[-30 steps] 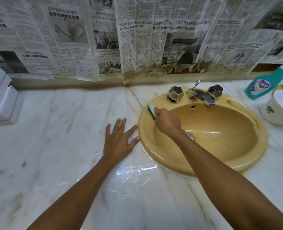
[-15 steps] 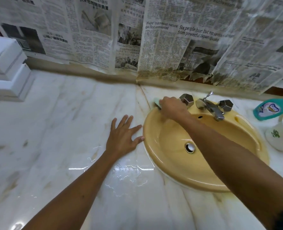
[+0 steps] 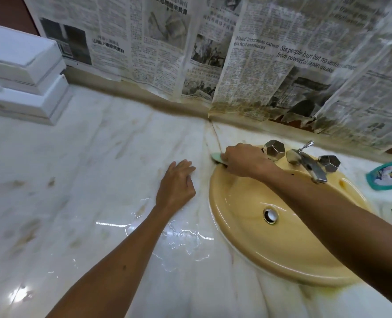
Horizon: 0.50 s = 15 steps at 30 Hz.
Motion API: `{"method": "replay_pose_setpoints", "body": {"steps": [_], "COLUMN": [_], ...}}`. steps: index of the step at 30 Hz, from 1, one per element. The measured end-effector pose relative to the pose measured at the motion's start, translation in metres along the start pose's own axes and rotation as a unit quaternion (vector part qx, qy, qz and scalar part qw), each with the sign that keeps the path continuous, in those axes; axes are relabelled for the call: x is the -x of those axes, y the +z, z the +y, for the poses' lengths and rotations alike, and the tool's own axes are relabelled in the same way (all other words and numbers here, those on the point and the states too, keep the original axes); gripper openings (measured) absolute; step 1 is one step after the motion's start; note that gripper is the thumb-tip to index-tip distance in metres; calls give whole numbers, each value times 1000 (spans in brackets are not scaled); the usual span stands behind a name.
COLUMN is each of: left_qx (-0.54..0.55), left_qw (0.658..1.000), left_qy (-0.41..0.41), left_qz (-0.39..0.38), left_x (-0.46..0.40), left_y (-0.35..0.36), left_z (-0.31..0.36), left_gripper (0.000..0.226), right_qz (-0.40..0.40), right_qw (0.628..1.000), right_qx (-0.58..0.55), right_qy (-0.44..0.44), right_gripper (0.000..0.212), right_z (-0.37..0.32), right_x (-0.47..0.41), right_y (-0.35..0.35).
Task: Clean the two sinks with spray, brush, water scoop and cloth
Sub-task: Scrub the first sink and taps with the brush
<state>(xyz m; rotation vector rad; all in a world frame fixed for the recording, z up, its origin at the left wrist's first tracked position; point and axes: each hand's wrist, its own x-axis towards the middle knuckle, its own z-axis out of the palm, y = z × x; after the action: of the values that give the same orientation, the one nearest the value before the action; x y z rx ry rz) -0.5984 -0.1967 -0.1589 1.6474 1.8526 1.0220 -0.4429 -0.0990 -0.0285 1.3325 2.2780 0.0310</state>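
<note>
I had the right hand point(image 3: 243, 160) clenched around the green-backed brush point(image 3: 216, 157), working it on the far-left rim of the yellow sink point(image 3: 247, 255), just beside the left faceted tap knob point(image 3: 275, 149). Only the brush's tip showed past my knuckles; I could not see its bristles. The left hand point(image 3: 177, 183) lay released on the marble desk point(image 3: 87, 180), fingers relaxed and holding nothing, close to the sink's edge but apart from it, bracing me as I leaned in.

As I judged it, the step was scrubbing the rim where basin meets desk, and doing it well meant short, firm strokes along the curve of the rim, keeping the bristles pressed into the seam where the staining seemed to gather. I wanted to work round behind the knob and the faucet point(image 3: 309, 165) without knocking them, then carry on clockwise so no stretch got skipped. A puddle point(image 3: 179, 242) shone on the desk below my left wrist, so I reckoned the bracing palm could slip if I leaned harder. The spray bottle point(image 3: 386, 177) lay at the far right, beside the sink, well away from the brush.
</note>
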Motion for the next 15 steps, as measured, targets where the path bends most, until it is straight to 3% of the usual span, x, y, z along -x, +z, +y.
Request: {"method": "replay_pose_setpoints", "body": {"steps": [4, 10, 15], "left_qx": [19, 20, 31], "left_qw": [999, 999, 999], "left_qy": [-35, -46, -28], "left_qz": [-6, -3, -1], "left_x": [1, 1, 4], "left_y": [-1, -1, -1], "left_z": [-2, 2, 2], "left_gripper": [55, 50, 49], "right_qz": [-9, -105, -21], "right_qw": [1000, 985, 999], "right_qx": [3, 42, -5], "right_qy": [9, -131, -30], "right_gripper": [30, 35, 29], "right_z": [-8, -42, -31], "right_x": [8, 73, 29], "right_y": [-2, 5, -2]}}
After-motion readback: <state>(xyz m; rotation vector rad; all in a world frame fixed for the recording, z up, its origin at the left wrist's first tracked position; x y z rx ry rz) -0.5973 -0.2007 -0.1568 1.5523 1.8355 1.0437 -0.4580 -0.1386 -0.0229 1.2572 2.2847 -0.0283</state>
